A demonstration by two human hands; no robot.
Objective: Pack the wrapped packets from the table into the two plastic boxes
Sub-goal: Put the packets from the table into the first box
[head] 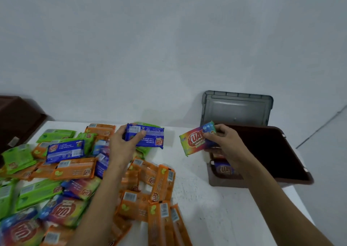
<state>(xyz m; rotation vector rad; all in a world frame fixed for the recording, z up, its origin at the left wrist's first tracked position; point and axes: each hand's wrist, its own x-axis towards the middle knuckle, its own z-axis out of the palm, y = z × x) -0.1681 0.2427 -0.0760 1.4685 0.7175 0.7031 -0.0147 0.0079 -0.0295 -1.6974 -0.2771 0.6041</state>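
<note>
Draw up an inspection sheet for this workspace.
Surface: white speckled table.
Job's things: heap of orange, green, blue and rainbow wrapped packets on the left; open brown plastic box on the right, blue packet inside; grey plastic lid or box leaning at the wall.
Clutter: dark brown object at far left, unclear.
Hands: left hand grips a blue wrapped packet; right hand pinches a rainbow wrapped packet near the box.
Cables: nothing seen.
Surroundings: plain pale wall.

Left grip (122, 144), right grip (226, 142) bare. Left forearm (97, 198), right forearm (272, 195) bare along whole visible length.
</note>
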